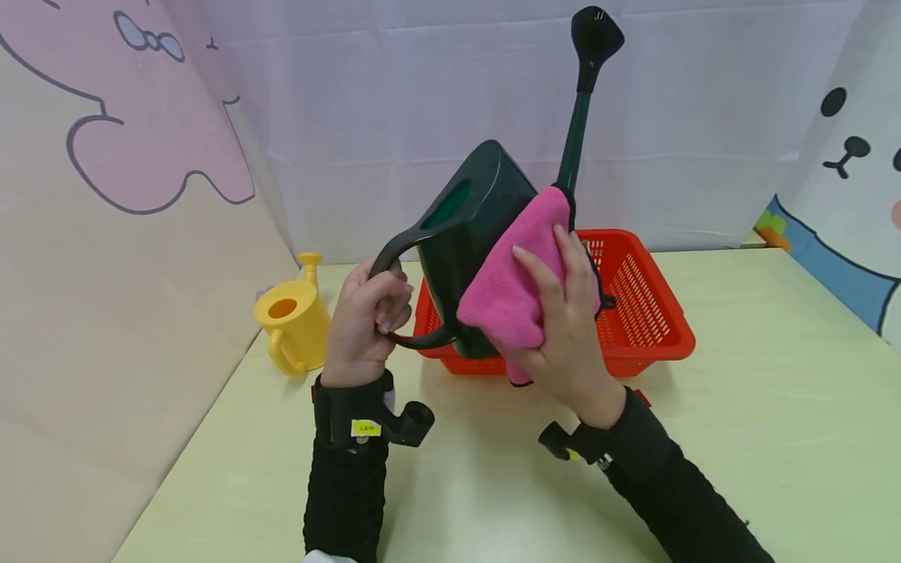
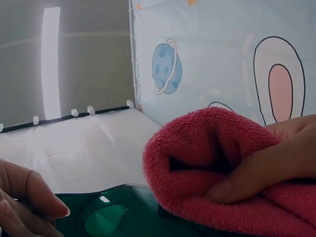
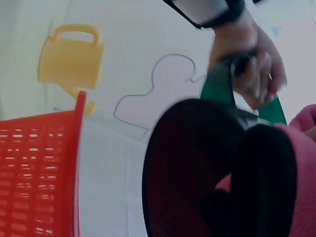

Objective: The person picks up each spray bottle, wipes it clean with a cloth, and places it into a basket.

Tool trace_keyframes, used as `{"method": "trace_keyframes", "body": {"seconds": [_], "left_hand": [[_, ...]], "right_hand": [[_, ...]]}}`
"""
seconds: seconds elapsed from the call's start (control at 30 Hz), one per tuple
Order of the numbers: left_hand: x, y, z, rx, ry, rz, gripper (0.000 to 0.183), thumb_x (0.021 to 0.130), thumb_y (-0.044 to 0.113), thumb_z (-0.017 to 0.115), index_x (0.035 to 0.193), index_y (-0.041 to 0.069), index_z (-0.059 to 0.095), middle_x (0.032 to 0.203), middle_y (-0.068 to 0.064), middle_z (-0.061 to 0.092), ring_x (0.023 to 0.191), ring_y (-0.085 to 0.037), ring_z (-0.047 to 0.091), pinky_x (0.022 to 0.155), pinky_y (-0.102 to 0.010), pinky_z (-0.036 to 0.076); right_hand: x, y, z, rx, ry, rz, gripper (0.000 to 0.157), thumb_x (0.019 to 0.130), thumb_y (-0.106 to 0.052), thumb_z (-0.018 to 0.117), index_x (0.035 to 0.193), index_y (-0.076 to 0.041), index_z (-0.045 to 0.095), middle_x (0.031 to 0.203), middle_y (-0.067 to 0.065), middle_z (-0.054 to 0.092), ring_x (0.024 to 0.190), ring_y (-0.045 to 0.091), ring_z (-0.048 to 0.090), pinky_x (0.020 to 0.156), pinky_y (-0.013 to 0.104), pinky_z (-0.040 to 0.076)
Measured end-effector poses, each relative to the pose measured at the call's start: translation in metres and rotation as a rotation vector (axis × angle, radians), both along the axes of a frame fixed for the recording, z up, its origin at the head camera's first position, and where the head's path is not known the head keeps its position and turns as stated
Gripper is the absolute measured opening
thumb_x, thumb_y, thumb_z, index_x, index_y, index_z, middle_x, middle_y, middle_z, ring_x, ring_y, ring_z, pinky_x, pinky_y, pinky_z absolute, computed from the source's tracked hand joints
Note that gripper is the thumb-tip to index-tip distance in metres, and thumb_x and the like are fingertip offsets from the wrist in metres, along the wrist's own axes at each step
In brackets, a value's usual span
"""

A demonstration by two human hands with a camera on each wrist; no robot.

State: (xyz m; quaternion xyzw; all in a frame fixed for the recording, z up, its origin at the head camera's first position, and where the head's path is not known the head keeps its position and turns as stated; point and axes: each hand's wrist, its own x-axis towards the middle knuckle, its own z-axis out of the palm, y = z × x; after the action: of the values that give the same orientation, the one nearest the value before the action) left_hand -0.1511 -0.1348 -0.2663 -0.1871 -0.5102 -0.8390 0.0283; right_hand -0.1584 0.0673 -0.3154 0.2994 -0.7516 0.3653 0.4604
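A dark green watering can is held tilted above the table, its long spout rising to a black rose head. My left hand grips the can's looped handle, fingers curled round it. A pink cloth with a dark edge lies against the side of the can near the base of the spout. My right hand holds this cloth, fingers spread over it; the left wrist view shows the thumb pressing into the folded pink cloth. In the right wrist view the can's dark round base faces the camera.
Behind the can, a red plastic basket with slotted walls stands on the pale table. To the left is a small yellow watering can. White sheeting rises along the back, with printed cartoon panels at both sides.
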Motion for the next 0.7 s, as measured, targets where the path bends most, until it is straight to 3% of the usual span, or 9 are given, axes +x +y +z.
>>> {"method": "trace_keyframes", "body": {"seconds": [0.2,0.33,0.5,0.7], "left_hand": [[0.002,0.001,0.001,-0.007,-0.012,-0.014,0.024,0.079,-0.002,0.039,0.060,0.012,0.042,0.044,0.004,0.034,0.037,-0.013,0.029,0.039,-0.018,0.023],[0.003,0.001,-0.001,-0.021,-0.023,-0.003,0.023,0.080,-0.002,0.039,0.062,0.013,0.043,0.045,0.004,0.036,0.038,-0.014,0.030,0.040,-0.018,0.025],[0.002,0.002,-0.002,-0.026,-0.021,0.017,0.023,0.080,-0.001,0.040,0.062,0.012,0.044,0.045,0.003,0.035,0.038,-0.015,0.029,0.040,-0.019,0.025],[0.001,0.001,0.000,-0.010,-0.009,0.015,0.023,0.080,-0.001,0.040,0.062,0.013,0.043,0.045,0.003,0.035,0.038,-0.015,0.028,0.040,-0.019,0.024]], "right_hand": [[-0.012,0.023,0.008,-0.181,-0.136,0.171,0.070,0.066,-0.006,0.067,0.129,-0.003,0.035,0.137,0.015,0.035,0.122,0.021,0.032,0.090,0.051,0.041],[-0.019,0.028,0.006,-0.257,-0.150,0.213,0.067,0.068,0.000,0.063,0.128,0.000,0.034,0.130,0.015,0.042,0.117,0.021,0.037,0.092,0.039,0.039],[-0.018,0.018,-0.001,-0.232,-0.064,0.134,0.066,0.070,-0.013,0.066,0.127,0.001,0.036,0.132,0.018,0.040,0.120,0.022,0.034,0.093,0.048,0.039],[-0.007,0.000,-0.004,-0.077,0.113,-0.026,0.064,0.075,-0.041,0.060,0.125,-0.006,0.041,0.133,0.022,0.036,0.126,0.031,0.028,0.092,0.056,0.037]]}}
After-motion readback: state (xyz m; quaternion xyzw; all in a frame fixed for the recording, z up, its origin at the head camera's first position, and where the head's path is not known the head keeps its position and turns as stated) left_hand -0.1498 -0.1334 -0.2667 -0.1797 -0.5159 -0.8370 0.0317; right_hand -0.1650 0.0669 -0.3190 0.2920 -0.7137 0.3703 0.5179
